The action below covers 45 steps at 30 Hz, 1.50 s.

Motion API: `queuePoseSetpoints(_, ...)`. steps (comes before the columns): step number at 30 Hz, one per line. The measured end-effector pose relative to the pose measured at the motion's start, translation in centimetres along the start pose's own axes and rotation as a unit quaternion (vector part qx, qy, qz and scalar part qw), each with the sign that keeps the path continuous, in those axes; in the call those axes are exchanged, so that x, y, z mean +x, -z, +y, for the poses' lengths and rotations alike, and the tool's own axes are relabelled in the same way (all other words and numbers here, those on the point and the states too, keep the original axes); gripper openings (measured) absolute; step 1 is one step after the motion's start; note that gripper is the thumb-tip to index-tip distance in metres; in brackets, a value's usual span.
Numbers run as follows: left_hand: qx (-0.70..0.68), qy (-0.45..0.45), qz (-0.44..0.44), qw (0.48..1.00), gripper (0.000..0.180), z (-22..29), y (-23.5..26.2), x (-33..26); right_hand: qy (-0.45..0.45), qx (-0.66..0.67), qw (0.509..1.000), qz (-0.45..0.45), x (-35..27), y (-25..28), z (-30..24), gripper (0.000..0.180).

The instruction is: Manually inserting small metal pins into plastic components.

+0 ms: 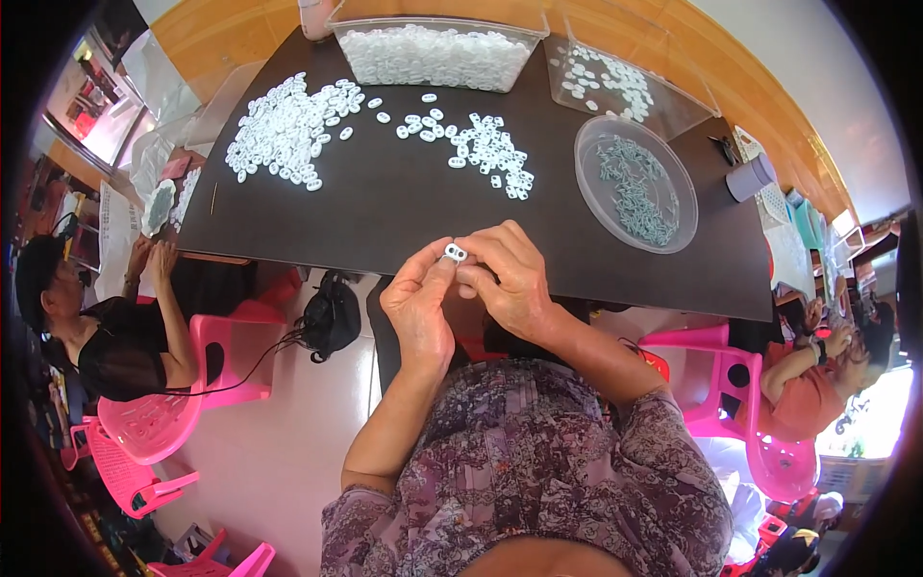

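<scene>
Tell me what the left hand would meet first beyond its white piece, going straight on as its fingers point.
Most likely the fingers of the right hand, close beside the white two-holed piece that the left hand pinches; their exact depth is unclear.

Top: loose blouse [538, 452], mauve-purple ground, mottled all over with dark plum-black and paler greyish patches; print irregular, finer motifs too small to make out. Fabric looks thin, lightly creased, with vertical lines, seams or pleats, down the front. Neckline [553, 536] a wide, rounded scoop. Left sleeve [358, 519] and right sleeve [673, 462] short, loose, same print, ending near the elbows. Left forearm [399, 413] and right forearm [601, 353] uncovered. Left hand [421, 303] and right hand [514, 287] bare, five-fingered.
</scene>
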<state>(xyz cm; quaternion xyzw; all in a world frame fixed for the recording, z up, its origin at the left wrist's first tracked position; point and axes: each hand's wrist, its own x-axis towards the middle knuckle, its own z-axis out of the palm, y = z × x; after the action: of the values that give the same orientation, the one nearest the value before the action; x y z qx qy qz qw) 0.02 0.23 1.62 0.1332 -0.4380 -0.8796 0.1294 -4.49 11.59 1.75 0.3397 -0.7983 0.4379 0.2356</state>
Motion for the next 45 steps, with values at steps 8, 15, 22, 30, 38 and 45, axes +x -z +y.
queuePoseSetpoints(8,0.040,-0.002,-0.027,0.999,0.021,-0.4,0.1,0.0,-0.037,0.040,0.998,-0.007,-0.5,0.5,-0.1,0.029)
queuePoseSetpoints(15,0.041,0.002,-0.039,0.998,0.023,-0.7,-0.1,-0.2,-0.016,0.012,1.000,-0.007,-0.8,0.7,0.2,0.032)
queuePoseSetpoints(22,0.074,0.011,-0.048,0.996,0.022,-1.0,-0.2,-0.2,-0.003,-0.016,1.000,0.007,-1.0,1.0,0.1,0.034)
queuePoseSetpoints(30,0.114,-0.006,-0.095,0.989,0.023,-1.3,1.1,-0.1,-0.019,-0.001,1.000,0.019,-1.5,1.2,0.0,0.033)
queuePoseSetpoints(38,0.081,-0.050,-0.077,0.992,0.022,-0.9,0.4,-0.6,-0.071,0.061,0.996,0.012,-1.9,1.2,-0.5,0.031)
queuePoseSetpoints(45,0.151,-0.081,-0.097,0.980,0.022,-1.0,1.0,-0.8,-0.181,0.177,0.967,0.005,-2.2,1.7,-1.0,0.017)
